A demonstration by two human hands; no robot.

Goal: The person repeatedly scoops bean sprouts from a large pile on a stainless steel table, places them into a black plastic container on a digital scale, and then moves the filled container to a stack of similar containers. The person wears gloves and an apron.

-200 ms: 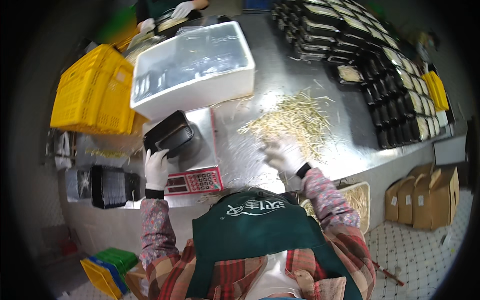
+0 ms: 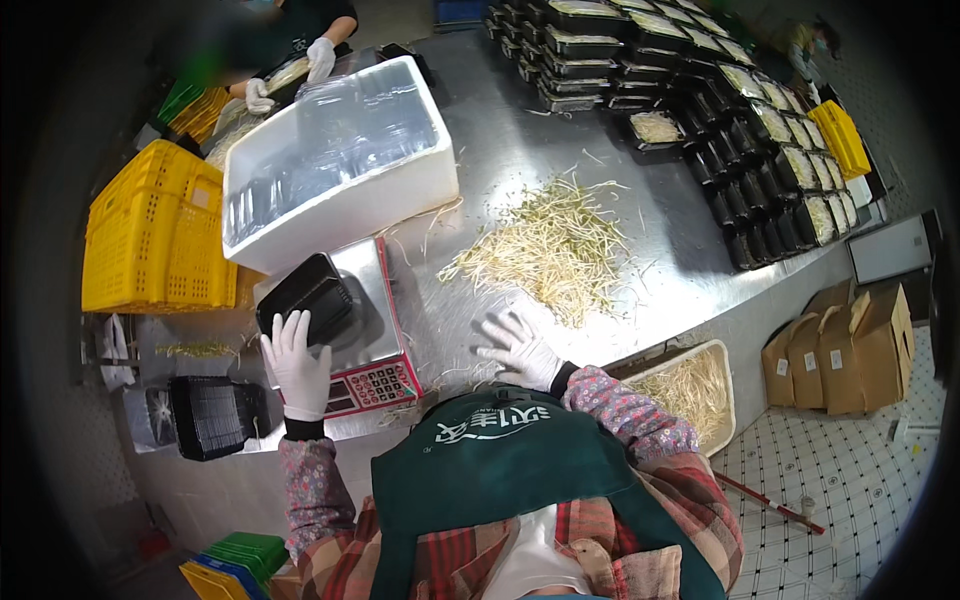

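On the metal plate of the weighing scale (image 2: 375, 300) sits a black plastic tray (image 2: 312, 300), tilted in view, with no sprouts visible inside. My left hand (image 2: 300, 368), in a white glove, is open at the tray's near edge, its fingers spread; I cannot tell whether the fingertips touch it. The heap of bean sprouts (image 2: 550, 245) lies loose on the steel table. Just short of its near side, my gloved right hand (image 2: 524, 350) hovers or rests with fingers stretched apart, holding nothing.
A white foam box (image 2: 350, 200) with clear plastic inside stands beyond the scale, beside yellow crates (image 2: 155, 230). Stacked empty black trays (image 2: 215, 415) are at left. Filled packs (image 2: 580, 70) pile up at far right. A sprout bin (image 2: 690, 395) is below. A co-worker's gloved hands (image 2: 320, 62) handle a pack.
My left hand has loosened from the tray's edge and its fingers have spread. My right hand has drawn back from the sprouts toward me. The whole view has shifted.
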